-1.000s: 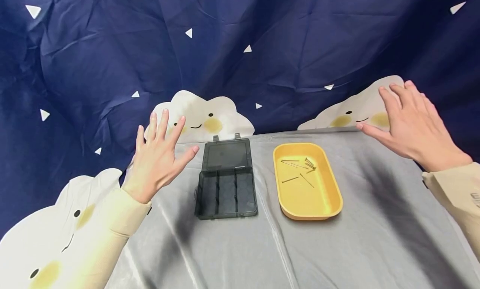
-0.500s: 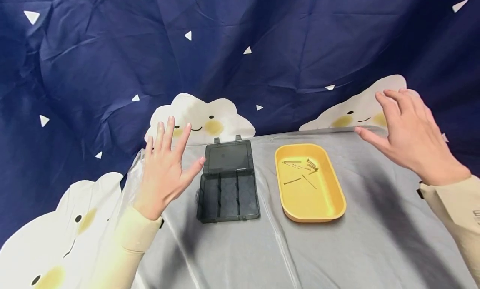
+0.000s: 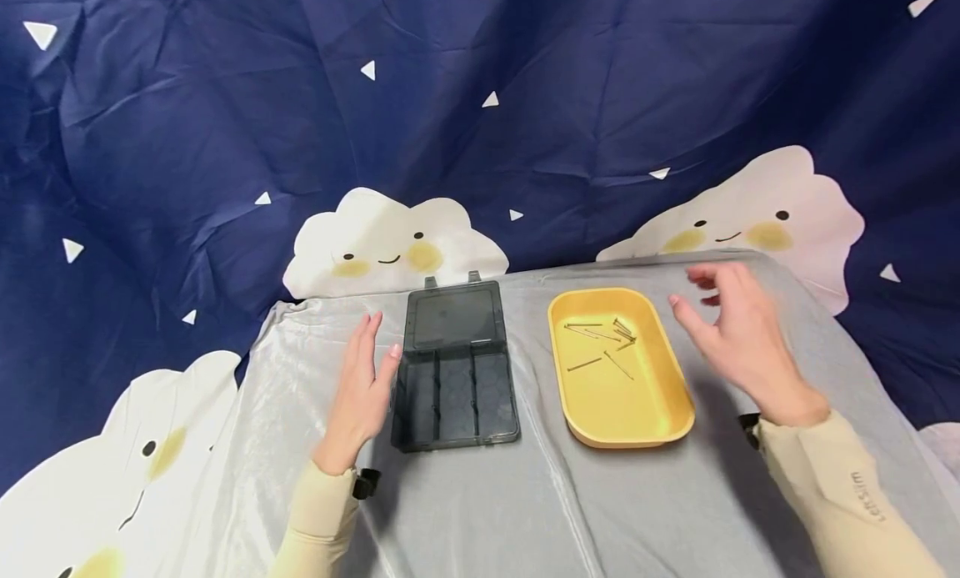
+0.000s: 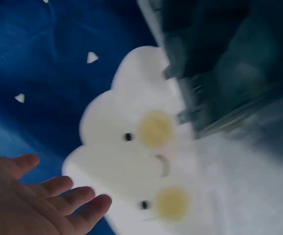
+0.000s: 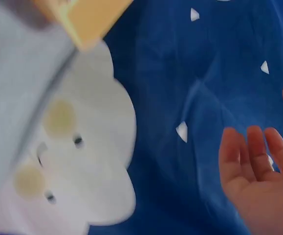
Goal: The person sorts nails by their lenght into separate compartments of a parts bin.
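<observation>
My left hand (image 3: 358, 399) is just left of a dark translucent plastic organizer box (image 3: 456, 394), its fingers fairly straight and holding nothing. The box lies with its lid (image 3: 454, 315) folded back, and three long compartments show inside. To the right of it sits a yellow tray (image 3: 622, 411) with several nails (image 3: 619, 363) loose in it, mostly toward its far half. My right hand (image 3: 738, 336) hovers right of the tray, fingers loosely bent and nothing in them. In the right wrist view the same hand (image 5: 263, 181) appears with relaxed fingers.
A grey cloth (image 3: 510, 511) covers the table, with a crease running between box and tray. Behind it hangs a dark blue curtain (image 3: 450, 103) printed with white clouds and triangles.
Both hands have come down and inward: the left toward the box's left side, the right toward the tray's right side. Box, tray and nails stay where they were.
</observation>
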Demonstrator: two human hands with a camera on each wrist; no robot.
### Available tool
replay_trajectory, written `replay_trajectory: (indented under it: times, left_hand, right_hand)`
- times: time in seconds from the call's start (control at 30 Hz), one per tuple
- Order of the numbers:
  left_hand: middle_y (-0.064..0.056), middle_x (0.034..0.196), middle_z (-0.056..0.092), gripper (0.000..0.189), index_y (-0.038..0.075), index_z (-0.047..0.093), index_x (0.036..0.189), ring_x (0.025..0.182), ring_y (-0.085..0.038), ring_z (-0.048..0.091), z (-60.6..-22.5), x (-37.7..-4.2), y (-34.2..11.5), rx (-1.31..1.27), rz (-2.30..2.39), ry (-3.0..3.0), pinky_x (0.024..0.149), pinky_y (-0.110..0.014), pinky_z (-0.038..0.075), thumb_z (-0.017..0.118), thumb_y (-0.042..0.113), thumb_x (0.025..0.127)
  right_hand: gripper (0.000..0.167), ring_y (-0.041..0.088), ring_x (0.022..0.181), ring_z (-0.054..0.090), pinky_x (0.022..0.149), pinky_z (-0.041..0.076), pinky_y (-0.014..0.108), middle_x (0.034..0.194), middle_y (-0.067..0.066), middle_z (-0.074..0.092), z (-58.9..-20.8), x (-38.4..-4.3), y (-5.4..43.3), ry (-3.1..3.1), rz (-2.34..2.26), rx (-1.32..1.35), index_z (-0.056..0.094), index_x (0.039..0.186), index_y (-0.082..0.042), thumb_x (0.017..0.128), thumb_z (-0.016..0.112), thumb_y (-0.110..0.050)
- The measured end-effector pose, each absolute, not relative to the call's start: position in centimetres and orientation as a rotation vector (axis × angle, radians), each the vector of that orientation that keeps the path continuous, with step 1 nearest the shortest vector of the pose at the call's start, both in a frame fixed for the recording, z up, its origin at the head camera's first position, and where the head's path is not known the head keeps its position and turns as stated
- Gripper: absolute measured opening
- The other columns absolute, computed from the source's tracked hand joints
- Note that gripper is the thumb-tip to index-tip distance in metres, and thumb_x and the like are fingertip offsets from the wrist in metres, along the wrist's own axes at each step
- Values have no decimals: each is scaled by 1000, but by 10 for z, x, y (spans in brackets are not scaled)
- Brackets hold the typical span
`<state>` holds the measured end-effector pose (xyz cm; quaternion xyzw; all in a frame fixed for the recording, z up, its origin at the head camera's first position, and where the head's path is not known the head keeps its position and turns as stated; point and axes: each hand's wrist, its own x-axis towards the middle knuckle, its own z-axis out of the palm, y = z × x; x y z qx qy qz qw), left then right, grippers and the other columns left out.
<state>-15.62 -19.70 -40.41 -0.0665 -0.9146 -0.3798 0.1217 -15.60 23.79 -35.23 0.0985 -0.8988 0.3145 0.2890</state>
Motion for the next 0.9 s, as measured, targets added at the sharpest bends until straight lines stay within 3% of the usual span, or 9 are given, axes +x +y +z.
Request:
replay_trajectory:
  times: [0.07, 0.2, 0.43, 0.67, 0.9]
  left_hand:
    - [-14, 157, 26, 58, 15, 27, 153, 145, -31, 25, -417, -156, -199, -128, -1176, -2680, 115, -51, 24, 39, 42, 103]
    - [-17, 148, 39, 58, 8, 35, 148, 134, -34, 40, -437, -157, -203, 80, -1339, -2671, 109, -51, 33, 36, 44, 103]
    - [-22, 138, 52, 50, 1, 43, 142, 121, -39, 54, -469, -160, -211, 320, -1537, -2643, 101, -49, 43, 48, 28, 101]
    - [-21, 132, 57, 45, -1, 48, 138, 117, -33, 56, -492, -159, -214, 409, -1701, -2548, 96, -43, 48, 52, 21, 99]
    - [-21, 132, 56, 41, 0, 50, 138, 118, -28, 54, -507, -159, -215, 403, -1802, -2538, 87, -23, 47, 51, 12, 99]
  right_hand:
    - [31, 32, 89, 58, 72, 38, 18, 103, 19, 58, -364, -156, 231, -2460, 895, 234, 59, 113, 5, 86, 65, -10]
    - [24, 28, 87, 60, 71, 43, 15, 100, 17, 60, -388, -159, 220, -2571, 1001, 180, 59, 108, 4, 89, 63, -9]
    - [18, 25, 85, 58, 76, 43, 31, 93, 15, 63, -422, -167, 206, -2765, 1031, 106, 61, 102, 2, 88, 63, -8]
    - [20, 31, 86, 54, 78, 43, 43, 91, 19, 60, -444, -176, 194, -2914, 925, 124, 61, 98, 7, 83, 62, -5]
    - [15, 31, 84, 49, 76, 41, 42, 87, 17, 54, -457, -182, 192, -3055, 857, 23, 57, 92, 5, 82, 59, -6]
